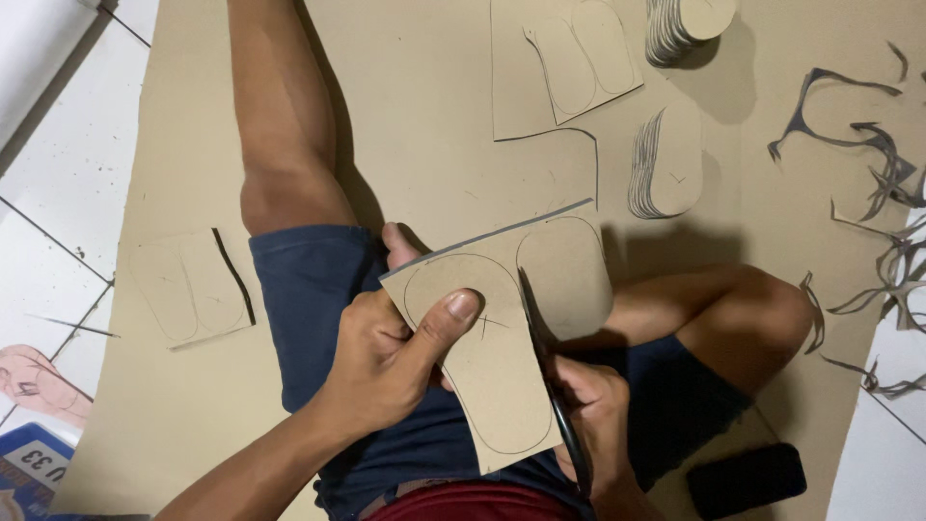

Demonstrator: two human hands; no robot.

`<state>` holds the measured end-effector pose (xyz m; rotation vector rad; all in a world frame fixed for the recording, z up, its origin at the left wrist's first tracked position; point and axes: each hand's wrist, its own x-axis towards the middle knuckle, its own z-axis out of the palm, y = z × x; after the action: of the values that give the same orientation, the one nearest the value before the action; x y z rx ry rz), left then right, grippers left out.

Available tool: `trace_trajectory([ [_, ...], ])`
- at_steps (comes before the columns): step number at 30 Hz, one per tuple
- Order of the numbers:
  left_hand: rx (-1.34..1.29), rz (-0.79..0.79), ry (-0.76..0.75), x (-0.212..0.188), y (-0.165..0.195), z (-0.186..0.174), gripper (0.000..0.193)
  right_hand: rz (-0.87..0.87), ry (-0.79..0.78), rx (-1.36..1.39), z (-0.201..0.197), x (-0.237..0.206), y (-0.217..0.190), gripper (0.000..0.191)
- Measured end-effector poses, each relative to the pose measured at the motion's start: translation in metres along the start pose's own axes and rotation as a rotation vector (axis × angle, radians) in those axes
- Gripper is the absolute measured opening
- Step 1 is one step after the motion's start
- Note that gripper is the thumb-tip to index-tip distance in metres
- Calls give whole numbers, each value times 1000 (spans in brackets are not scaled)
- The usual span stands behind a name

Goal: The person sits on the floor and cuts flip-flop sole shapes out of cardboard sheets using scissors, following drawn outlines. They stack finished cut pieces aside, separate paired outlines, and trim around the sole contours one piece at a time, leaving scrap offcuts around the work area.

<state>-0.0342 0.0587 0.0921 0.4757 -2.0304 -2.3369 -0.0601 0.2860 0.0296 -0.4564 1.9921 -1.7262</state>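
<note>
My left hand (386,352) grips a piece of tan cardboard (502,328) with two pencilled sole-shaped outlines on it, thumb pressed on top near a small drawn cross. My right hand (603,425) sits below the sheet's right side and holds black scissors (550,376), whose blades run up between the two outlines. The cardboard hides most of the right hand's fingers. Both hands work over my lap, above dark blue shorts.
I sit on a large cardboard sheet (434,116) on a white tiled floor. Two stacks of cut sole shapes (666,159) (685,29) lie ahead, beside another marked piece (559,63). Thin offcut strips (878,164) lie right, a black phone (745,479) near my knee, a marked piece (193,287) left.
</note>
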Motion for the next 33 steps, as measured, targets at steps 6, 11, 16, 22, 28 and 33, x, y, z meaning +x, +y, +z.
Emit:
trace_trajectory([
  [6, 33, -41, -55, -1, -4, -2, 35, 164, 16, 88, -3, 5, 8, 24],
  [11, 127, -32, -79, 0, -1, -5, 33, 42, -43, 31, -3, 5, -3, 24],
  [16, 75, -64, -130, 0, 4, -8, 32, 179, -13, 13, 0, 4, -11, 31],
  [22, 33, -156, -189, 3, 7, -5, 31, 194, -78, 145, -6, 8, -17, 29],
  [28, 102, -222, -222, 5, 12, -11, 28, 243, -68, 64, -3, 7, -20, 30],
  [33, 66, -155, -311, 8, 15, -11, 23, 196, -123, 113, -8, 9, -21, 30],
])
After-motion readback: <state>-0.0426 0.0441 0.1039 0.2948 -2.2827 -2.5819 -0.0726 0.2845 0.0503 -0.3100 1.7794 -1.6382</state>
